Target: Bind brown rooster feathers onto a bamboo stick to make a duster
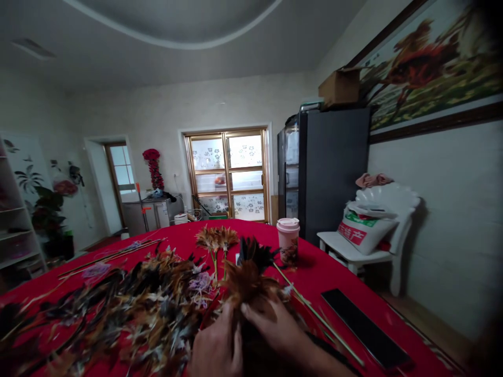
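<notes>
Both my hands meet at the bottom middle of the view over a red tablecloth (326, 272). My left hand (217, 352) and my right hand (277, 329) are closed round a bunch of brown and black feathers (248, 283) that stands up between them. A thin green stick (314, 311) runs from the bunch toward the lower right. To the left lies a wide heap of loose feathers (129, 303).
A pink lidded cup (288, 240) stands behind the bunch. A black flat phone (365, 327) lies at the right near the table edge. Long thin sticks (113, 255) lie at the far left. A white chair (377, 230) with a sack and a dark fridge (330, 167) stand beyond.
</notes>
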{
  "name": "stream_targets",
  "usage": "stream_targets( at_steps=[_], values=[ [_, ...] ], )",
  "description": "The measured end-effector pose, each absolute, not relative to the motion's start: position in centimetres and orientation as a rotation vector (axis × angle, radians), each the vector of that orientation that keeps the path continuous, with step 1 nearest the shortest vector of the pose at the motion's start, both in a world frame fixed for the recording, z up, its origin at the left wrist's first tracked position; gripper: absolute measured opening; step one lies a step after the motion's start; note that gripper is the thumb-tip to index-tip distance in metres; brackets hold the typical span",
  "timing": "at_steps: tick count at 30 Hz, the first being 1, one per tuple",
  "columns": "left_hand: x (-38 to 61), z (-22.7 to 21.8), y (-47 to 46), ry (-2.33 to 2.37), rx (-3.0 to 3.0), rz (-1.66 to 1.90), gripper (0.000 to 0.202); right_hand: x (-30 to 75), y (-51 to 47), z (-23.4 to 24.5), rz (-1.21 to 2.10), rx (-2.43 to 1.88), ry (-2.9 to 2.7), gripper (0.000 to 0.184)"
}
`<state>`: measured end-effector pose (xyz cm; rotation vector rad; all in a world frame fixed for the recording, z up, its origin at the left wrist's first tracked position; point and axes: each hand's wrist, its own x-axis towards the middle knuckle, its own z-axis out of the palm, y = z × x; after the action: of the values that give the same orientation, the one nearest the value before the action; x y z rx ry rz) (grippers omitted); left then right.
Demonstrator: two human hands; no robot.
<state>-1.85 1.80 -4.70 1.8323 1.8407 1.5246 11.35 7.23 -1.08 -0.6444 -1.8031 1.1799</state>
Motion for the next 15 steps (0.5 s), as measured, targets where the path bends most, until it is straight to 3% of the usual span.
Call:
stream_targets(
  at_steps=[4,6,10,15],
  values=[
    [-2.8,-4.1,2.6,1.460,1.532,1.504,0.022,11.3,8.2,-1.8,1.715,-0.664,-1.357,0.034],
    [-4.5,-4.0,3.4,1.309,1.062,1.612,0.032,11.3,8.9,-2.0,1.854,-0.711,-1.238,0.035],
    [-7.6,-4.9,5.4,1.276,0.804,1.723,0.050,11.2,9.9,-2.2,1.992,-0.755,-1.159,0.036],
    [-5.7,-5.2,5.0,1.074,0.792,1.733,0.043,11.3,9.2,-1.8,2.082,-0.738,-1.193,0.037]
  ],
)
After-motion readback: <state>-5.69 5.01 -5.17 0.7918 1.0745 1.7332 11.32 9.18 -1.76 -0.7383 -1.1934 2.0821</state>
